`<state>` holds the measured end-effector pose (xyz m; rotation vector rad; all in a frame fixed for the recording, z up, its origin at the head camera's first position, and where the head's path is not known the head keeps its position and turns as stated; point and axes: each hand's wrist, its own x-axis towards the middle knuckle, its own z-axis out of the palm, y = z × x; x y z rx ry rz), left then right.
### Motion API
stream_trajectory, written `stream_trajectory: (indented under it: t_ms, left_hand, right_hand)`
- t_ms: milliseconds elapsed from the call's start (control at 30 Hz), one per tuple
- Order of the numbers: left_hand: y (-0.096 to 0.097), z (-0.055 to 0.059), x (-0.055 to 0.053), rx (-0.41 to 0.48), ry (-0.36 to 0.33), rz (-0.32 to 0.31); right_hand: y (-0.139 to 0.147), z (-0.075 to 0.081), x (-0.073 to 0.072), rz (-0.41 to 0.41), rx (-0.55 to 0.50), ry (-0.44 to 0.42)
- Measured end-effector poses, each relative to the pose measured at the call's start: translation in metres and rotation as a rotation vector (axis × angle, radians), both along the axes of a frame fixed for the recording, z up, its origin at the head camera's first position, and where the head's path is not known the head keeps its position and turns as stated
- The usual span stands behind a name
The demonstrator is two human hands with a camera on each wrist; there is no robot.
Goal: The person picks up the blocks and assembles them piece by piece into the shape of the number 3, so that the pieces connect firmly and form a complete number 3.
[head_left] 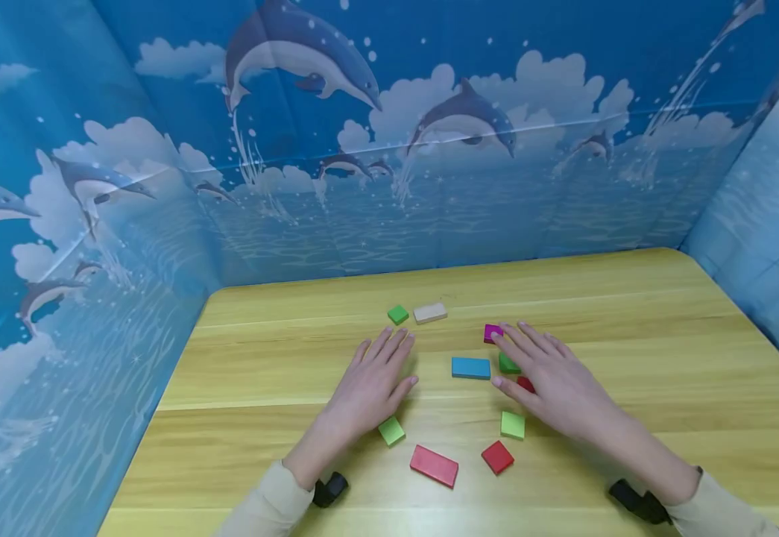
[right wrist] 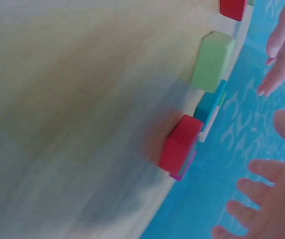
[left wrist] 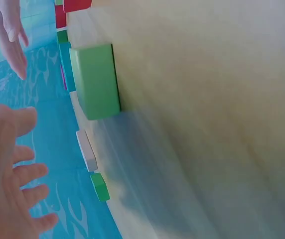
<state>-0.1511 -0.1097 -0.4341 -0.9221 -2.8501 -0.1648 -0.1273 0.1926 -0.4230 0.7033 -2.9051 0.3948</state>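
Note:
My left hand [head_left: 370, 384], fingers extended and palm down, hovers over the left part of the blocks and holds nothing. Below its wrist lies a light green block [head_left: 392, 431], large in the left wrist view [left wrist: 96, 82]. My right hand [head_left: 557, 380] hovers likewise on the right, fingers spread, partly covering a dark green block [head_left: 508, 364] and a red block [head_left: 525, 384]. Its index fingertip overlaps a magenta block [head_left: 493, 333] in the head view. Between the hands lies a blue rectangular block [head_left: 471, 368]. Both wrist views show air between each palm and the table.
Nearer the front lie a pink-red rectangular block [head_left: 434, 466], a red square block [head_left: 498, 457] and another light green block [head_left: 513, 425]. Farther back are a green block [head_left: 398, 314] and a whitish block [head_left: 430, 312]. Dolphin-printed curtains [head_left: 389, 216] border the wooden table [head_left: 684, 335].

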Motion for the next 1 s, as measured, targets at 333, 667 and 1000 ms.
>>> stream_trajectory:
  t_ms: [333, 667, 1000]
  left_hand:
    - [0.009, 0.009, -0.011, 0.135, -0.133, -0.093]
    - [0.022, 0.003, -0.010, 0.306, -0.392, -0.094]
    - [0.031, -0.002, -0.017, 0.424, -0.477, -0.047]
  right_hand:
    - [0.008, -0.003, -0.006, 0.033, -0.106, 0.048]
    - [0.016, -0.006, -0.009, 0.095, -0.166, -0.105]
    - [0.019, -0.006, -0.010, 0.086, -0.201, -0.190]
